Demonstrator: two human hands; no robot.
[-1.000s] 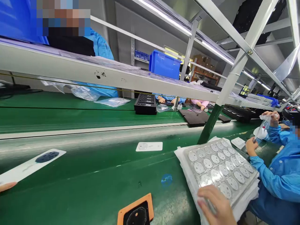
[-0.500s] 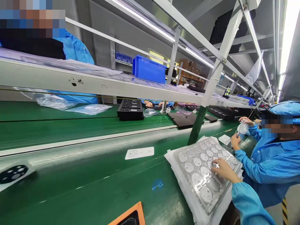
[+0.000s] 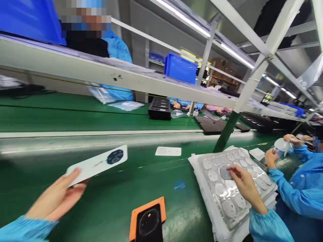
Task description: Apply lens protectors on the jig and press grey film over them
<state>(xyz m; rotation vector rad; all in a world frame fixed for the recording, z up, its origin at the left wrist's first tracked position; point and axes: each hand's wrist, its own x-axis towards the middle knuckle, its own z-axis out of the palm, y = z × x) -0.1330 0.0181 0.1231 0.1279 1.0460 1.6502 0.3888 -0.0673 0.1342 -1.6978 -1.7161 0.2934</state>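
My left hand (image 3: pixel 57 195) grips one end of a thin white rectangular panel (image 3: pixel 88 169) between thumb and fingers. A dark round patch with circles marks the panel's far end, and it is tilted above the green bench. My right hand (image 3: pixel 244 185) pinches a thin grey round disc (image 3: pixel 224 172) by its edge over a clear plastic tray (image 3: pixel 217 215). Several pale round discs sit in the tray's pockets. Between my hands, an orange fixture (image 3: pixel 133 220) with a black insert (image 3: pixel 149 223) lies on the bench near me.
Another white panel (image 3: pixel 168 151) lies flat on the green bench (image 3: pixel 106 211). A green-and-white post (image 3: pixel 228 129) rises behind the tray. A white-edged shelf (image 3: pixel 141 80) crosses overhead. At right, a co-worker in a blue sleeve (image 3: pixel 290 185) handles a white round piece (image 3: pixel 282 145).
My left hand has come into view, with the dark-patterned panel lifted in it. My right hand has raised a grey disc from the tray. The view has turned left.
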